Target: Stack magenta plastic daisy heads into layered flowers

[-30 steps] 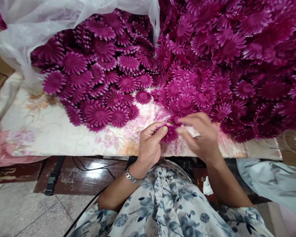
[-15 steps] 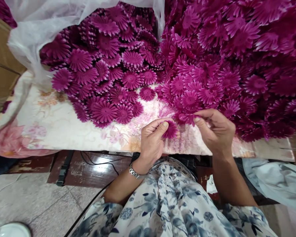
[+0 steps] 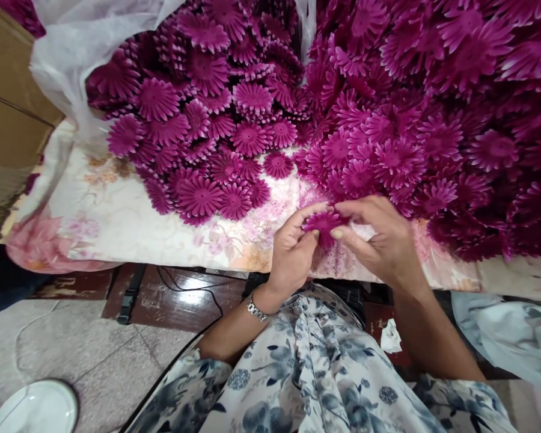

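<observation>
In front of my body I hold a magenta artificial flower piece (image 3: 324, 222) with long narrow petals and paler tips. My left hand (image 3: 293, 249), with a metal watch on its wrist, pinches the piece's left side between thumb and fingers. On the opposite side my right hand (image 3: 381, 240) has its thumb and index finger on the right edge of the petals. How many layers lie between my fingers cannot be made out. Just beyond my hands is a loose heap of the same flower pieces (image 3: 358, 177), reaching to the right.
More flower pieces (image 3: 201, 195) lie stacked at the left, partly inside a white translucent bag (image 3: 67, 60). A floral cloth (image 3: 103, 222) covers the table. A cardboard box (image 3: 15, 72) stands far left. Below are a black strap (image 3: 128, 297) and a round white object (image 3: 38, 409).
My right hand has moved left from the heap's edge, bringing the petals it pinched to the flower piece in my left hand. The view has shifted slightly.
</observation>
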A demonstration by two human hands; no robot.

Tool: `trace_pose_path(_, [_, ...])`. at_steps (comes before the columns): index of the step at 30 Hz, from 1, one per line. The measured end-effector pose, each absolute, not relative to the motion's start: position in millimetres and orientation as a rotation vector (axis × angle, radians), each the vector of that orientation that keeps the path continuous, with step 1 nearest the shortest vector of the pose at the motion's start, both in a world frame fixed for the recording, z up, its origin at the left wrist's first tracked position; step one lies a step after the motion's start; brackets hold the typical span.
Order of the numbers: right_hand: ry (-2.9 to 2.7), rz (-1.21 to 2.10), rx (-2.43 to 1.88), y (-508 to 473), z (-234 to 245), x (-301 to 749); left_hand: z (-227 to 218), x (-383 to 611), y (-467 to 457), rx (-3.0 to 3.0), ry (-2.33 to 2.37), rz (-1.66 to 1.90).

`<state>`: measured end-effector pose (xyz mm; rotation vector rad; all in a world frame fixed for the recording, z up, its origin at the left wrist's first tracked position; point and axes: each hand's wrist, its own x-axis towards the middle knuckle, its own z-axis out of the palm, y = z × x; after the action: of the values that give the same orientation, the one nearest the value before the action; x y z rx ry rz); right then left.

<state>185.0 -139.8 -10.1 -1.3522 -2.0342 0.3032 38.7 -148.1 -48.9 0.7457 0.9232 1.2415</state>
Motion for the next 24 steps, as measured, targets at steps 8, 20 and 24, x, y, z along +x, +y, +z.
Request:
trace_pose_path(8, [-1.792,0.598,-1.330,-152,-25,170,-52,33,-157,1.114,0.827,1.207])
trace_pose_path(20, [-1.964,0.245,-1.306,-156,-32,171,-50,31,-155,1.079,0.964,1.185])
trace_pose_path(24, [-1.864,0.111,-1.369,-147,-20,182,-55,30,-154,0.985,0.981,1.232])
